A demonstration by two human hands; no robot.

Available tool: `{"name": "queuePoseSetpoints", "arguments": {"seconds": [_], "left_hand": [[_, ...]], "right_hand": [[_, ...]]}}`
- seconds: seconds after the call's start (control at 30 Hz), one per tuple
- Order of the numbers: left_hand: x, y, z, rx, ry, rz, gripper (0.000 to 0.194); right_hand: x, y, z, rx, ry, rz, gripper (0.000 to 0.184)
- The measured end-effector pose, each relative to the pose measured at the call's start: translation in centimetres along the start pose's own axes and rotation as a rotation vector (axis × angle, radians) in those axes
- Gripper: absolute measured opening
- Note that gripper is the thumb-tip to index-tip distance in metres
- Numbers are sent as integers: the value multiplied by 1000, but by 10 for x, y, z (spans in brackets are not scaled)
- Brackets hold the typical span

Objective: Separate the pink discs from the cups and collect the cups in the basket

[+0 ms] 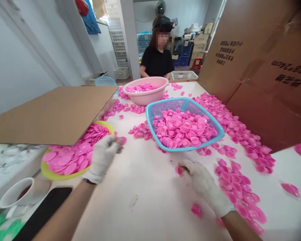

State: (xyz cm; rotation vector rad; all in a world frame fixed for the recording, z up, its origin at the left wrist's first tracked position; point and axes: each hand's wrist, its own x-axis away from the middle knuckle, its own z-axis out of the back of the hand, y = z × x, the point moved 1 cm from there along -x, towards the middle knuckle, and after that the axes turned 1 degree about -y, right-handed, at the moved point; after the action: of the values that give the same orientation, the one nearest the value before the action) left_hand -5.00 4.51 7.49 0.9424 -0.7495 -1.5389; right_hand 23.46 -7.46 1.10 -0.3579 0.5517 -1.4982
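My left hand, in a white glove with bare fingertips, pinches a flat pink disc above the table, just right of a yellow basin heaped with similar discs. In my gloved right hand, thumb and fingers close on a small pink cup, mostly hidden by the fingers. Beyond that hand stands a blue basket full of small pink cups. One loose pink piece lies on the table below my right hand.
Cardboard partly covers the yellow basin. A mug and dark phone lie at left. Pink pieces line the right side beside a tall carton. Across the table, a person sits behind a pink basin.
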Motion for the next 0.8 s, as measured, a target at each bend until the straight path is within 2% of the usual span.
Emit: {"name": "queuePoseSetpoints", "arguments": {"seconds": [0.03, 0.1, 0.17, 0.23, 0.37, 0.5, 0.63, 0.7, 0.8], "left_hand": [[13, 4, -18, 171, -102, 59, 20], [35, 10, -51, 341, -241, 141, 25], [52, 15, -76, 422, -303, 160, 26], [63, 18, -89, 417, -336, 111, 25], [77, 19, -96, 347, -361, 13, 27], [84, 14, -98, 402, -388, 28, 14], [87, 10, -99, 429, -338, 24, 16], [88, 10, -97, 409, -334, -3, 14], [89, 11, -94, 389, -350, -90, 13]], "right_hand": [[-4, -13, -4, -83, 20, 34, 17], [-9, -36, -11, -189, 87, 96, 13], [-10, -48, -19, -212, 166, 140, 14], [-10, -50, -26, -180, 220, 147, 16], [-6, -40, -33, -131, 265, 133, 17], [-1, -35, -37, -121, 275, 141, 13], [1, -38, -40, -160, 247, 206, 13], [1, -39, -40, -230, 257, 215, 17], [2, -36, -39, -300, 251, 181, 32]]}}
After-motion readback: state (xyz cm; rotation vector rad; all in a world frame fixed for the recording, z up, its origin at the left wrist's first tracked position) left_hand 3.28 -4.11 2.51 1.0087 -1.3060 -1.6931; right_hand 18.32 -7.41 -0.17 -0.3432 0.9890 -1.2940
